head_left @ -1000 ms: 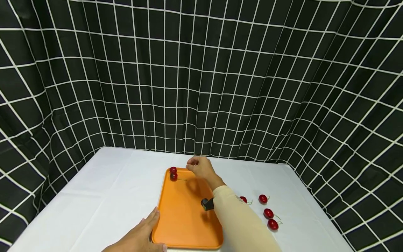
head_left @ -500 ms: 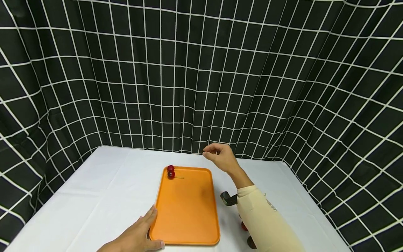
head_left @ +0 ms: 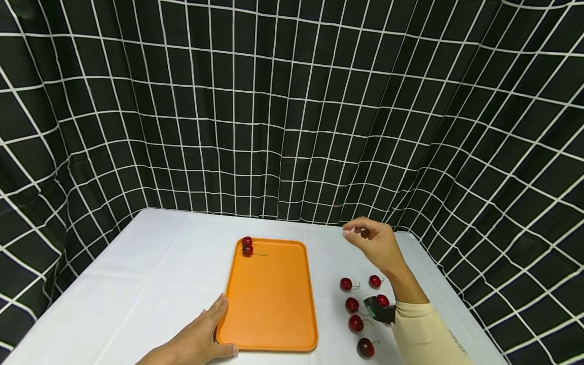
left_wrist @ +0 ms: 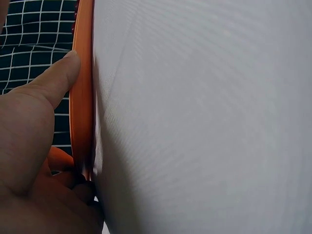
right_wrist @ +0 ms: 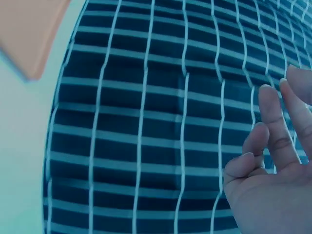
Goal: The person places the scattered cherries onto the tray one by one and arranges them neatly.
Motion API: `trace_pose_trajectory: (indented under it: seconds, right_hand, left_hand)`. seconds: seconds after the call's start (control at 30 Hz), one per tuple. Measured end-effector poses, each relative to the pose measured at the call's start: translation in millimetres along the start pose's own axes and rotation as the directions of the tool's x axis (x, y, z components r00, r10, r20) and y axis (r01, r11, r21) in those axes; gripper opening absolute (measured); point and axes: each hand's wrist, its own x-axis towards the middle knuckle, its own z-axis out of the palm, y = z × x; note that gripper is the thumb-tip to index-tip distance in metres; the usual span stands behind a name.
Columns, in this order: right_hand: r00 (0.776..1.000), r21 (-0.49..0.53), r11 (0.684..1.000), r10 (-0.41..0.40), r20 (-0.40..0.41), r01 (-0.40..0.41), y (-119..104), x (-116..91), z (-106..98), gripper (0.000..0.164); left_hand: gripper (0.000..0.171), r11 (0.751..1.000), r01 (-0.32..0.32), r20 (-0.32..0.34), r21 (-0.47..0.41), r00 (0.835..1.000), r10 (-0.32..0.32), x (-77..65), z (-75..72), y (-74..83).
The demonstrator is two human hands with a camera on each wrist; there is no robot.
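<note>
Now R hand (head_left: 375, 242) raised, fingers loose; L hand (head_left: 198, 340) flat by tray (head_left: 269, 304).

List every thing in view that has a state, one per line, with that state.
Orange plastic tray: flat on the white table, steadied at its near left corner.
Two dark red cherries on the tray: at its far left corner, touching.
Six loose red cherries: on the table right of the tray.
Left hand: resting against the tray's edge.
Right hand: raised above the loose cherries, holding nothing.

Head view looks down over the table; both wrist views sit close, sharing the orange tray (head_left: 269, 299).
</note>
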Motion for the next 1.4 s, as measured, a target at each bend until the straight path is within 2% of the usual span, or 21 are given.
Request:
trace_pose_trajectory:
  seconds: [0.2, 0.4, 0.5, 0.7, 0.77, 1.0, 1.27, 1.33, 1.4]
  right_hand:
    - [0.988, 0.02, 0.991, 0.131, -0.084, -0.129, 49.0, -41.2, -32.9, 0.012]
    - [0.96, -0.011, 0.968, 0.247, -0.135, -0.251, 83.7, -71.4, -46.7, 0.018]
    - [0.937, -0.048, 0.944, 0.315, -0.151, -0.325, 100.4, -85.1, -50.4, 0.019]
    - [0.881, -0.12, 0.876, 0.451, -0.146, -0.468, 126.8, -113.3, -56.4, 0.023]
    - [0.872, -0.128, 0.864, 0.471, -0.134, -0.486, 132.6, -121.8, -58.0, 0.022]
    - [0.862, -0.165, 0.847, 0.502, -0.067, -0.506, 143.6, -143.0, -64.0, 0.013]
    - [0.829, -0.213, 0.815, 0.558, 0.041, -0.538, 152.2, -156.9, -67.0, 0.015]
    - [0.825, -0.22, 0.813, 0.562, 0.054, -0.539, 152.7, -158.8, -66.7, 0.015]
    - [0.831, -0.217, 0.822, 0.551, 0.073, -0.526, 152.9, -159.9, -66.7, 0.015]
  left_hand:
    - [0.111, 0.999, -0.01, -0.016, 0.035, 1.0, 0.011, -3.8, -5.2, 1.0]
    - [0.111, 0.999, 0.011, -0.031, 0.038, 0.999, -0.01, -6.8, -7.2, -1.0]
    - [0.112, 1.0, 0.004, -0.034, 0.03, 0.999, -0.003, -5.8, -6.7, -1.1]
    - [0.112, 1.0, -0.02, -0.02, 0.005, 1.0, 0.02, -4.9, -4.3, 0.3]
    - [0.112, 1.0, -0.021, -0.02, 0.006, 1.0, 0.021, -4.8, -4.0, 0.8]
    - [0.112, 0.998, -0.054, -0.008, 0.023, 0.999, 0.054, -2.2, -3.9, 1.3]
    - [0.113, 0.999, -0.046, -0.001, 0.023, 0.999, 0.046, 0.7, 1.2, 1.0]
    - [0.113, 0.999, -0.045, -0.001, 0.021, 0.999, 0.045, 1.1, 2.1, 1.0]
    - [0.113, 0.999, -0.042, -0.001, 0.025, 0.999, 0.042, 1.0, 2.5, 1.4]
